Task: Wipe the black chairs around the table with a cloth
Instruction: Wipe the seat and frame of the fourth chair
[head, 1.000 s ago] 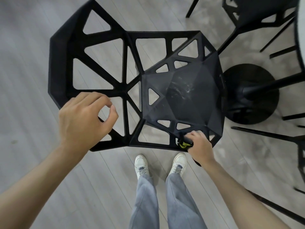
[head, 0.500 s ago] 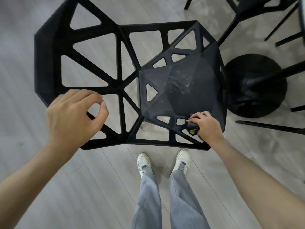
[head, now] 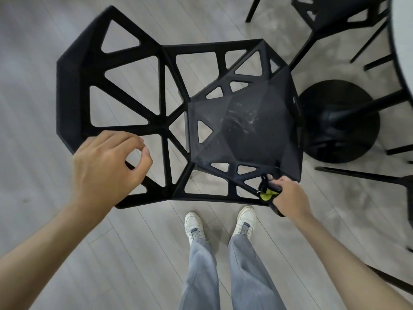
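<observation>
A: Black chair [head: 138, 90], seen from above. Backrest top edge at far left, seat [head: 243, 128] at right; long axis runs left to right across the view, seat front facing the round black table base [head: 339, 121].

B: Noted. Open lattice of triangular cut-outs through backrest and seat rim; solid faceted panel mid-seat, marked with pale whitish smears.

A: Left hand [head: 107, 168] over the lower strut of the backrest, near the left end. Fingers curled, thumb and forefinger tips nearly meeting in a loose ring. Whether closed round the strut or hovering above it: cannot tell.

B: Right hand [head: 290, 195] at the near right corner of the seat, fingers closed round a bunched cloth [head: 268, 191]. Cloth dark with a yellow-green patch showing, a short dark end sticking up toward the seat.

A: Cloth touching or just beside the seat's corner edge; actual contact hard to confirm.

B: White shoes [head: 194, 227] and grey trouser legs on the pale wood-plank floor [head: 44, 41], just beside the chair's near long side.

A: Second black chair [head: 335, 16] at top right, partly cut off. Edge of a pale tabletop [head: 405, 41] at far right. Thin black legs of further chairs at right, well apart from the hands.
</observation>
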